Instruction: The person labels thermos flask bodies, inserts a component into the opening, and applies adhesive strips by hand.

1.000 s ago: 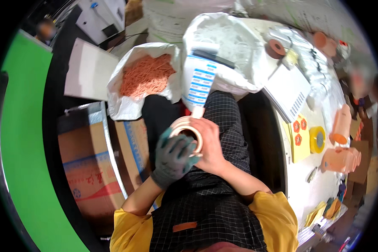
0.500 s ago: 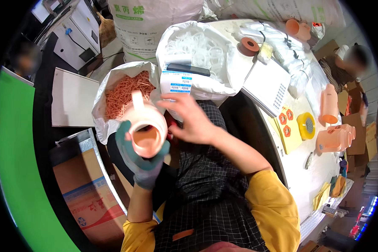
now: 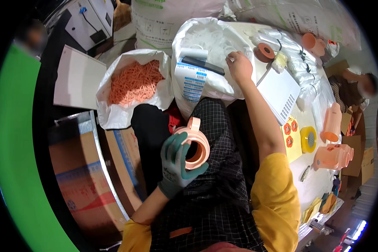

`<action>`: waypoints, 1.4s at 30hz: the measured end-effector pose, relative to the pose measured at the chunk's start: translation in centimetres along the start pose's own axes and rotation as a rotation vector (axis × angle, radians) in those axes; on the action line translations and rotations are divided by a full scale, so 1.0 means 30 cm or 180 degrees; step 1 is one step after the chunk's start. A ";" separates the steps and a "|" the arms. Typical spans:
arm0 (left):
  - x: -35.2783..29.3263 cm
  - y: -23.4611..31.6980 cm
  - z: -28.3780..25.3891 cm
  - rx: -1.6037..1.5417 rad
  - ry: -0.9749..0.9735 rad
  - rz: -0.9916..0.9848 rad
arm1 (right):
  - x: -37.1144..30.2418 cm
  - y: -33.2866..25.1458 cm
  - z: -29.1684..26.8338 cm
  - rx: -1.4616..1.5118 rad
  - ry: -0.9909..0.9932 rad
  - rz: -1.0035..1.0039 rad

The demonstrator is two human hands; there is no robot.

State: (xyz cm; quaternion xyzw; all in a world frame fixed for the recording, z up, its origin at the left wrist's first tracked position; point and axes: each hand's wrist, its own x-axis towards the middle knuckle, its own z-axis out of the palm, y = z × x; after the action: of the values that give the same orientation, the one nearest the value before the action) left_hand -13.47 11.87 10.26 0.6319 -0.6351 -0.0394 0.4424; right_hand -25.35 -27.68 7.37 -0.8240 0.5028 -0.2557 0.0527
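A pink plastic jug [image 3: 200, 142] with a loop handle sits above my lap, its round mouth turned toward me. My left hand [image 3: 174, 157], in a grey and green glove, wraps around its side. Bare, my right hand [image 3: 240, 66] reaches into the right part of a white sack [image 3: 181, 46] full of clear plastic rings [image 3: 212, 40]. The fingertips there are bent down among the rings, and whether they pinch one cannot be made out. Across the sack's near side lie a dark bar [image 3: 203, 66] and a strip of blue-and-white labels [image 3: 193, 86].
Left of that sack stands another white bag with pink plastic sprues [image 3: 136, 82]. The table at right carries a spiral notebook [image 3: 278, 92], a brown tape roll [image 3: 264, 52], a yellow tape roll [image 3: 308, 140] and pink jugs [image 3: 332, 156]. Cardboard boxes [image 3: 86, 180] stand lower left. A person [image 3: 346, 90] is at far right.
My right hand has left the jug's side and gone up and right to the sack of rings. The left hand has brought the jug right over my lap. The view has shifted somewhat.
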 end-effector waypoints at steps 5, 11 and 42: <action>0.000 -0.048 0.037 0.0156 0.0343 0.0286 | -0.327 -0.258 -0.259 0.1936 -0.0855 -0.0405; 0.056 -0.081 -0.002 0.0890 -0.0128 0.0806 | -0.614 -0.376 -0.360 0.1550 -0.0542 -0.2673; 0.239 -0.050 -0.104 0.1455 -0.1330 -0.0073 | -0.745 -0.393 -0.320 0.1402 -0.0464 -0.2376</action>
State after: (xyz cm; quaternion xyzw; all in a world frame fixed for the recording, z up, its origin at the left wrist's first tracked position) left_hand -9.05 7.16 14.89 0.7004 -0.6976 -0.0296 0.1481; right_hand -28.59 -1.15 11.48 -0.9342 0.0990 -0.2996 0.1665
